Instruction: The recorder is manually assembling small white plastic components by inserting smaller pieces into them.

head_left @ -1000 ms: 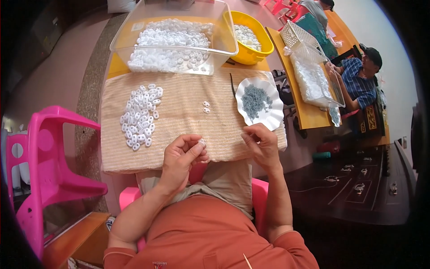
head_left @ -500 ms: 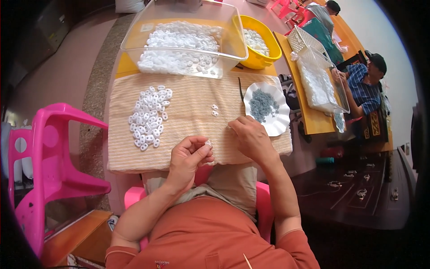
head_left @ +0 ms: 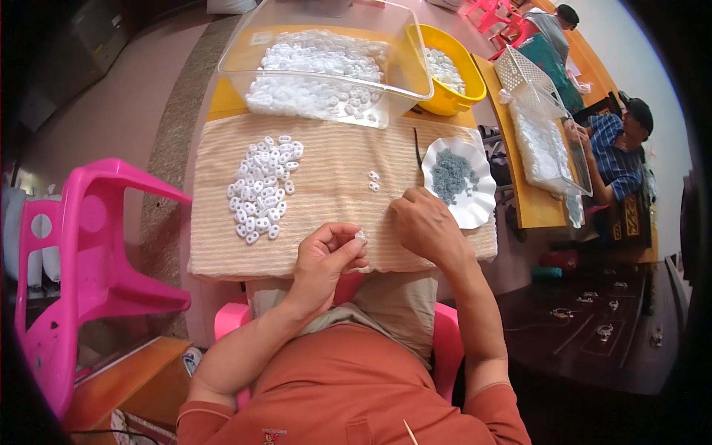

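My left hand (head_left: 330,256) is closed in a pinch around a small white plastic piece (head_left: 361,236), just above the near part of the striped cloth. My right hand (head_left: 430,226) is beside it, fingers curled downward over the cloth near the plate; its fingertips are hidden, so anything between them cannot be made out. A white scalloped plate (head_left: 482,200) right of that hand bears a heap of small grey-blue pieces (head_left: 452,175). Two white two-holed pieces (head_left: 374,181) lie mid-cloth. Many more white two-holed oval pieces (head_left: 263,193) are spread out at the left.
A clear bin (head_left: 326,76) of white pieces stands at the back, beside a yellow basin (head_left: 475,74). A thin black strip (head_left: 417,144) lies by the plate. At left is a pink stool (head_left: 96,222). A person (head_left: 619,144) works at another table on the right.
The whole view has shifted slightly, so the table appears further right. My right hand has turned a little, its fingers curling further under. My left hand keeps its pinch.
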The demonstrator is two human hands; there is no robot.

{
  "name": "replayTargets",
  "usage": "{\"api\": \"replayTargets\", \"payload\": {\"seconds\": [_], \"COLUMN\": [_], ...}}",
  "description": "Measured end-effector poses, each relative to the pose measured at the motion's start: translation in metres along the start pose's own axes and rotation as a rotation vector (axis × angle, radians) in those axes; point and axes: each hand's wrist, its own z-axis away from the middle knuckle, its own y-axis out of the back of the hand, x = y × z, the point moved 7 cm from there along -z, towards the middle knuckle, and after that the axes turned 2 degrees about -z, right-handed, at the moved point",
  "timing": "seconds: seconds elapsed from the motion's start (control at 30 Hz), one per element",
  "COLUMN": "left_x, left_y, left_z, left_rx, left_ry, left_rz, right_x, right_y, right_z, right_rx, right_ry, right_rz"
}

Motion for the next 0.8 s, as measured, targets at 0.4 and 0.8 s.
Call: {"api": "replayTargets", "payload": {"seconds": [0.4,0.8], "left_x": [-0.001,-0.007], "left_y": [-0.001,0.000], "left_z": [0.001,0.001], "left_rx": [0.002,0.004], "left_ry": [-0.005,0.014], "left_rz": [0.027,0.049], "right_x": [-0.002,-0.024], "right_y": [-0.004,-0.042], "right_z": [0.024,0.031], "right_rx": [0.191,-0.035], "right_ry": [-0.157,-0.496], "right_rz": [-0.837,-1.736]}}
